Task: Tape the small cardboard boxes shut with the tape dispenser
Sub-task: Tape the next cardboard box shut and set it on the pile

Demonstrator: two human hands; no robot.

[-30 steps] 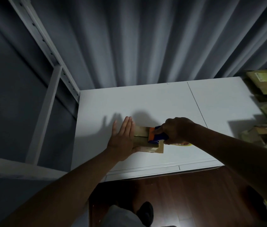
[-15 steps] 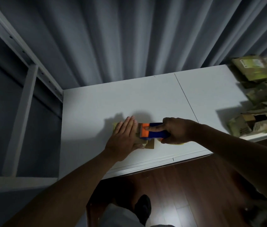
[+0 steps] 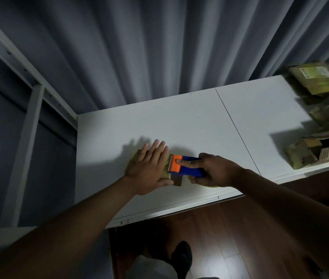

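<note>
Two white panels met at a thin dark seam to form the table, which stood against a grey pleated curtain. A pale metal shelving frame rose at the left, and dark wooden floor showed below the table's near edge, with a dark shoe on it.

Near that front edge lay the small cardboard box, mostly hidden. The left hand lay flat on it with straight fingers, pressing it down. The right hand gripped the blue-and-orange tape dispenser, forefinger stretched along its top onto the orange head, whose toothed edge sat on the box just beside the left hand's fingers.

At the table's right end a heap of more cardboard boxes was blurred; one at the front stood with its flaps open, and I could not tell what was inside.
</note>
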